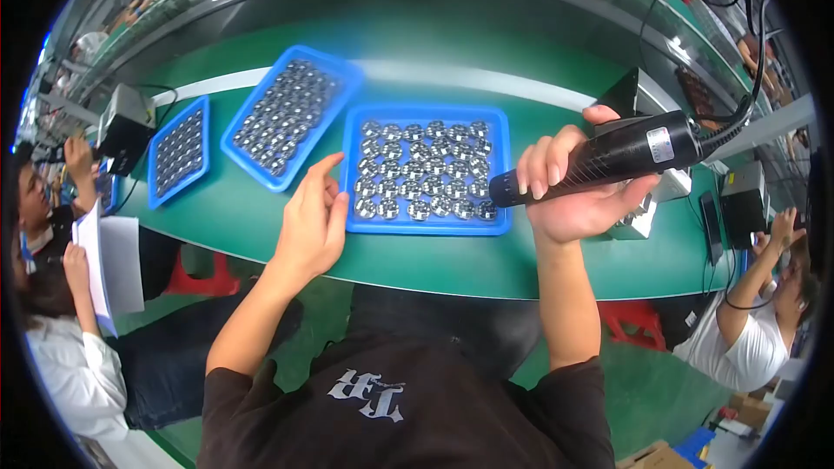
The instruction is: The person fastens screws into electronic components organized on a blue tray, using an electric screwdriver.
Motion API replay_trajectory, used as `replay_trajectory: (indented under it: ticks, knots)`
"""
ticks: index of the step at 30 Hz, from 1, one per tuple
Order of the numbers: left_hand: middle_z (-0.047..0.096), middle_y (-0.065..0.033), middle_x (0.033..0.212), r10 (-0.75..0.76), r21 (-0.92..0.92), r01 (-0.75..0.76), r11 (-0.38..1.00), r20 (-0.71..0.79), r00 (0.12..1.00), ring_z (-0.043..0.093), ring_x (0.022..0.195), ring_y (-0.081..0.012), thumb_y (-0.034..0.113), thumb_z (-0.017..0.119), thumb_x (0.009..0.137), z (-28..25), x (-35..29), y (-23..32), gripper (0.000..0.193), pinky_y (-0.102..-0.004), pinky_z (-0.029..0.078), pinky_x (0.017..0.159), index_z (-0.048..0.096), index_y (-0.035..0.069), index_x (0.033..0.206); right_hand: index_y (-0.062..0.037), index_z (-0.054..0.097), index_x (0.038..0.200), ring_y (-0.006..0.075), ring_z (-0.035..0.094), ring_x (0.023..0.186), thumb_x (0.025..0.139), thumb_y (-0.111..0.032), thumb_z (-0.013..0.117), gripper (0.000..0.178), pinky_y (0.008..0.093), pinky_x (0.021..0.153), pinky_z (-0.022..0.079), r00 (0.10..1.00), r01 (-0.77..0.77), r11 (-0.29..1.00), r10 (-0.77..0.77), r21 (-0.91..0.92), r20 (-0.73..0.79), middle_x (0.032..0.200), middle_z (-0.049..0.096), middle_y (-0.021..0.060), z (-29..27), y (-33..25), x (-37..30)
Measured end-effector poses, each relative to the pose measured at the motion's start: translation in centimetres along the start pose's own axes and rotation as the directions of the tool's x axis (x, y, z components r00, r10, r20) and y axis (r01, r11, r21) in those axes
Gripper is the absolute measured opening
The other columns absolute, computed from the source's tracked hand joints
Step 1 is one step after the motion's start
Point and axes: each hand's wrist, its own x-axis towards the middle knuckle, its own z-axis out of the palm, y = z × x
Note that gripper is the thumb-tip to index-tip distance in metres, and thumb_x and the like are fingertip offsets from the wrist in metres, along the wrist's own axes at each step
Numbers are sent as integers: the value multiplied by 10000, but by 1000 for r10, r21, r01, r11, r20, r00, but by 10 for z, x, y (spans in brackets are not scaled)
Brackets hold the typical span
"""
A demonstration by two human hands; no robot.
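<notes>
My right hand (578, 195) is clamped around the black powered driver (608, 159), its tip over the near right corner of the middle blue tray (352, 208) of round metal parts (421, 182). My left hand (314, 221) rests fingers together, empty, against that tray's left rim. I judge the tray should be pinned firmly and the tip held square on each part, row by row.

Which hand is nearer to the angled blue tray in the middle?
Left. The left hand sits just below the angled blue tray, while the right hand, gripping the black power tool, is beyond the square tray.
</notes>
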Motion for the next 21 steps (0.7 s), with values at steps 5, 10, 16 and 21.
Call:
replay_trajectory:
  ticks: [5,10,16,21]
  knots:
    - [572,-110,810,36,14,-39,999,146,989,590,650,-227,-3,602,906,-16,23,-17,449,-336,491,614,517,17,1346,-58,407,1386,175,485,518,921,-809,319,887,341,503,422,997,28,999,-30,27,68,701,514,58,8,10,2]
    - [529,-38,679,375,136,-378,916,45,926,552,552,-180,21,664,826,-7,45,-15,131,-319,439,509,660,37,956,-34,385,1348,189,491,475,883,-865,281,958,354,470,454,998,5,1000,-4,21,-60,666,540,92,7,5,0]
    - [357,13,609,954,-21,-957,291,82,288,409,489,-125,106,712,724,12,87,2,196,-265,305,448,533,85,647,-58,366,1431,171,528,538,945,-771,335,863,333,516,462,999,-16,998,18,-53,38,737,555,65,5,3,1]
    - [383,9,599,939,-202,-917,343,76,334,403,472,-133,168,703,733,13,107,-14,166,-279,275,434,606,39,695,-81,361,1470,162,553,571,972,-715,389,807,325,530,468,997,-35,994,42,-106,71,765,565,47,-1,3,2]
